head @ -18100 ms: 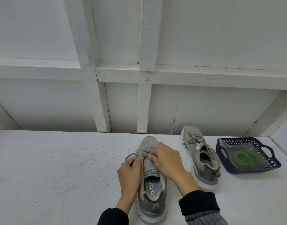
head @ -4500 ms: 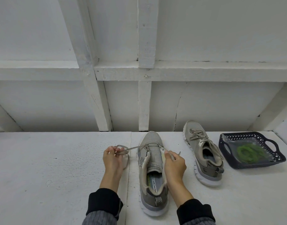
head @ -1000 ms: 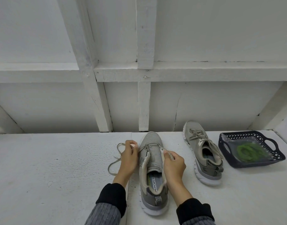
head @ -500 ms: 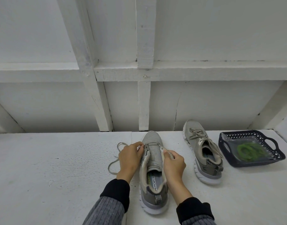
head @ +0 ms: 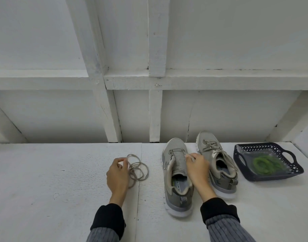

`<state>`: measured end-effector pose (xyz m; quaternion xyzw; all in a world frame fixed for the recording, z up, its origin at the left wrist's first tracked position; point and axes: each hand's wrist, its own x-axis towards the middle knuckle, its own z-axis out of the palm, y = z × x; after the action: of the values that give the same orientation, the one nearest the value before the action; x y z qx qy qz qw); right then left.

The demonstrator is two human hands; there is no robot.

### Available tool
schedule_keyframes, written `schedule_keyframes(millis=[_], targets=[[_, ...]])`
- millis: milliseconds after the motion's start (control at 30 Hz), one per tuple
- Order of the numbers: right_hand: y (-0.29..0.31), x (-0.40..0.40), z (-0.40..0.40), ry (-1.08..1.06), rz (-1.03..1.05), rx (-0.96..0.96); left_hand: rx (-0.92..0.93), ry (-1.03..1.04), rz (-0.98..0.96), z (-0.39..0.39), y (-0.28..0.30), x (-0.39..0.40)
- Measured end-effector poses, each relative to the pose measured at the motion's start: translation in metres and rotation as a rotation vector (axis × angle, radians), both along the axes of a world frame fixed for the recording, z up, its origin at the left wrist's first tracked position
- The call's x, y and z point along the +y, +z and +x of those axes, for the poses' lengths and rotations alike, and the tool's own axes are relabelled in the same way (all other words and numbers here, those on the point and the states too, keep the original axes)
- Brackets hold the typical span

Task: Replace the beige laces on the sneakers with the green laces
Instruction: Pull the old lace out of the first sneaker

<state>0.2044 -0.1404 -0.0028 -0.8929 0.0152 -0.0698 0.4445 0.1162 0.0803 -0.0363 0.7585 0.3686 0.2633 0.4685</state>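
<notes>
The left hand (head: 117, 172) has carried the pulled-out beige lace (head: 138, 167) aside, fingers curled on its coil; the right hand (head: 197, 167) pinches the stripped shoe (head: 175, 175) at its tongue. One shoe done; the second shoe (head: 217, 165) stays laced. Green laces (head: 266, 164) wait in the basket (head: 240, 154), bare shelf (head: 53, 180) leftward.

Soft even light, wide-angle edge distortion

The right hand (head: 197, 169) covers part of the near sneaker's (head: 175, 177) right side. The words inside that shoe are partly hidden. Under the left hand (head: 118, 173), part of the beige lace (head: 138, 167) is hidden. Both sleeves are cut off at the bottom edge.
</notes>
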Motion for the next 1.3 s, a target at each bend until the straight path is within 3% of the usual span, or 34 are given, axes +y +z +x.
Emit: schedule_keyframes(millis=[100,200,300,400,600,867,1033,1133,1233,1300], targets=[[0.006,0.005,-0.002,0.1,-0.167,-0.015,-0.01,0.056,-0.064,-0.011,-0.01,0.01],[0.017,0.022,-0.012,0.144,-0.381,-0.155,-0.016,0.109,-0.066,-0.023,-0.012,0.013],[0.03,0.048,-0.022,0.285,-0.351,-0.217,0.06,0.144,0.017,-0.033,-0.012,0.018],[0.026,0.085,-0.024,0.488,-0.335,-0.102,0.073,0.114,0.051,-0.042,-0.014,0.026],[-0.009,0.145,-0.025,0.687,-0.341,0.125,-0.068,0.013,-0.127,-0.047,-0.016,0.027],[-0.038,0.175,-0.027,0.723,-0.414,0.069,-0.052,0.018,-0.127,-0.04,-0.015,0.026],[-0.042,0.173,-0.032,0.805,-0.592,-0.085,-0.055,0.028,-0.14,-0.036,-0.014,0.026],[-0.029,0.169,-0.03,0.673,-0.419,-0.008,-0.092,0.024,-0.145,-0.035,-0.01,0.023],[0.006,0.158,-0.028,0.459,0.139,0.175,-0.17,-0.031,-0.167,-0.031,0.003,0.018],[0.034,0.142,-0.024,0.425,0.377,0.201,-0.222,-0.105,-0.177,-0.025,0.02,0.011]])
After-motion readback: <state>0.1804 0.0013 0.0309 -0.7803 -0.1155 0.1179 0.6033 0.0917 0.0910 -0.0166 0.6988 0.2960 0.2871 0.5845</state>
